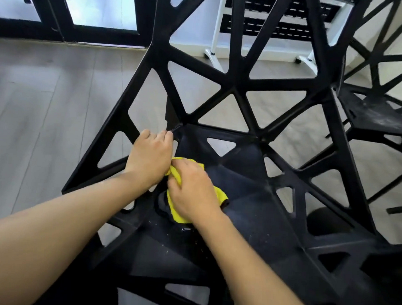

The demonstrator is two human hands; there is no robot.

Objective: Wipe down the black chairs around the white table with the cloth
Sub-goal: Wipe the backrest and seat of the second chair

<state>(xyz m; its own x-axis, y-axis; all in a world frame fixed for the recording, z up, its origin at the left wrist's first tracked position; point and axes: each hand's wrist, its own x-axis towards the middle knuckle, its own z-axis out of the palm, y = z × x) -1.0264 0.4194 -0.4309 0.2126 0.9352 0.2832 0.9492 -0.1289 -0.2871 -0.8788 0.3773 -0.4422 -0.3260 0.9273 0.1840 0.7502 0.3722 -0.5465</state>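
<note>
The soft yellow cloth [219,194] lies bunched on the seat of the black chair [240,177], gripped by the right hand [193,189]. The left hand [149,157], fingers curled, rests on the seat's rear corner. The cloth looks light and limp, best held wadded; the chair looks rigid.

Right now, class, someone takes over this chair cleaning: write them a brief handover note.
Left hand: rests on the seat's left edge of the black plastic lattice chair, fingers curled.
Right hand: presses the yellow microfibre cloth onto the seat's middle.
Done: cannot tell; pale crumbs show on the front of the seat.
Left: the rest of this chair, then the second black chair at right.
</note>
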